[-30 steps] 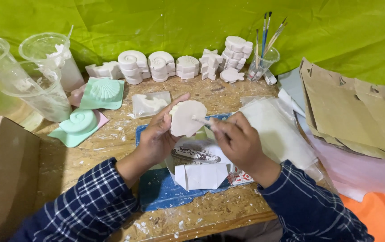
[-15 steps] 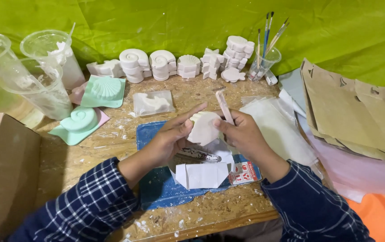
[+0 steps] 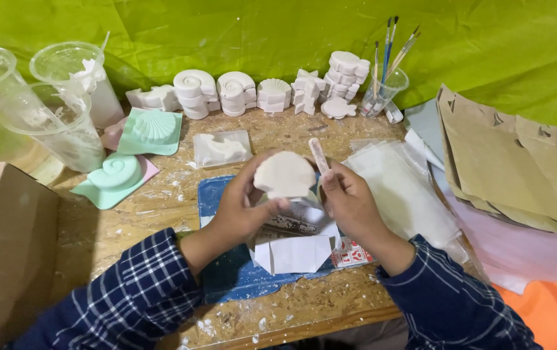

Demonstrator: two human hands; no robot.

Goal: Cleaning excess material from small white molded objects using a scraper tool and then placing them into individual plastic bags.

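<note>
My left hand [image 3: 243, 207] grips a white plaster shell cast [image 3: 285, 175], held up over the blue mat [image 3: 233, 275]. My right hand [image 3: 350, 204] holds a thin pale stick-like file [image 3: 319, 155], pointing up and away, just right of the cast. Below the hands lie a folded white paper tray [image 3: 295, 253] and a dark metal tool [image 3: 291, 227], partly hidden by my fingers.
Rows of white plaster casts [image 3: 246, 94] line the back by the green backdrop. A cup of brushes [image 3: 382, 91] stands back right. Mint shell moulds [image 3: 152, 129], a clear mould [image 3: 221, 149], plastic cups [image 3: 64, 110], a cardboard box [image 3: 6, 246], brown paper sheets [image 3: 518, 162] and plastic bags [image 3: 402, 188] surround the mat.
Both hands have drawn nearer to me, over the paper tray. The shell cast has turned in my left hand, and the file has swung from lying sideways to pointing upward.
</note>
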